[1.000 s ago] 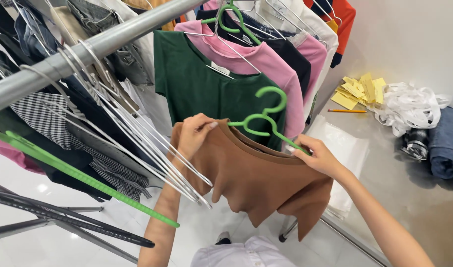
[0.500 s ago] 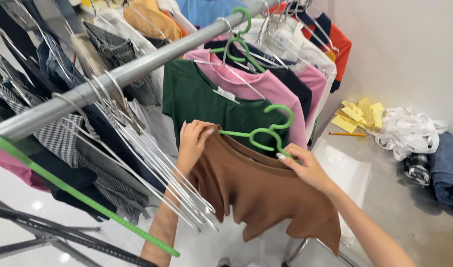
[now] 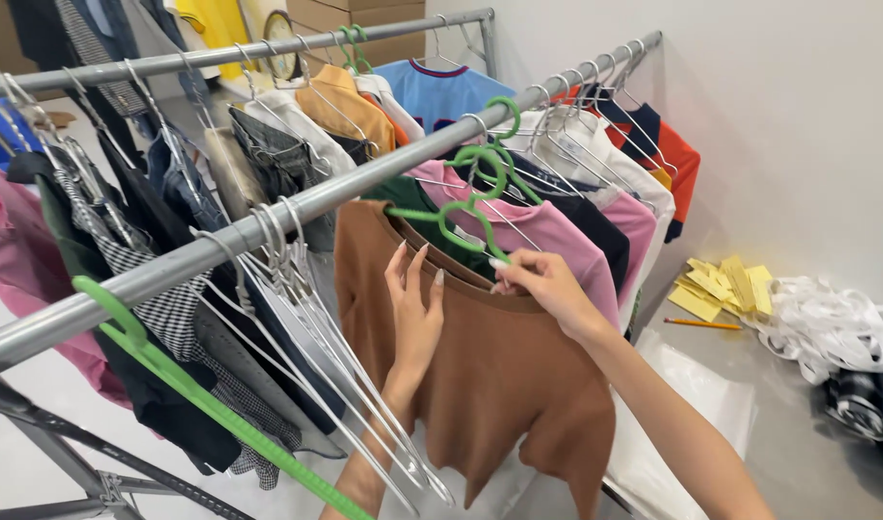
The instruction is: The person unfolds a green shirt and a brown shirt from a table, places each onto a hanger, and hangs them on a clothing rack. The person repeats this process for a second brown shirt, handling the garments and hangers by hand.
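Observation:
A brown t-shirt [image 3: 504, 376] hangs on a green plastic hanger [image 3: 461, 214] whose hook is over the grey metal rail [image 3: 297, 207]. My left hand [image 3: 414, 310] lies flat against the shirt's left shoulder, fingers straight and pointing up. My right hand [image 3: 540, 284] pinches the shirt's collar and the hanger's arm at the right shoulder. Behind the brown shirt hang a dark green shirt [image 3: 403, 193] and a pink shirt [image 3: 547, 226], each on a green hanger.
Several bare wire hangers [image 3: 316, 318] hang left of the brown shirt. A loose green hanger [image 3: 191, 385] hooks the rail lower left. More clothes fill a second rail [image 3: 220, 58] behind. Yellow paper [image 3: 721, 284], a pencil [image 3: 703, 324] and white cloth [image 3: 827, 323] lie on the floor at right.
The brown shirt on its hanger went up from below the rail and now hangs on it. My left hand has let go and flattened against the shirt. The view tilted upward.

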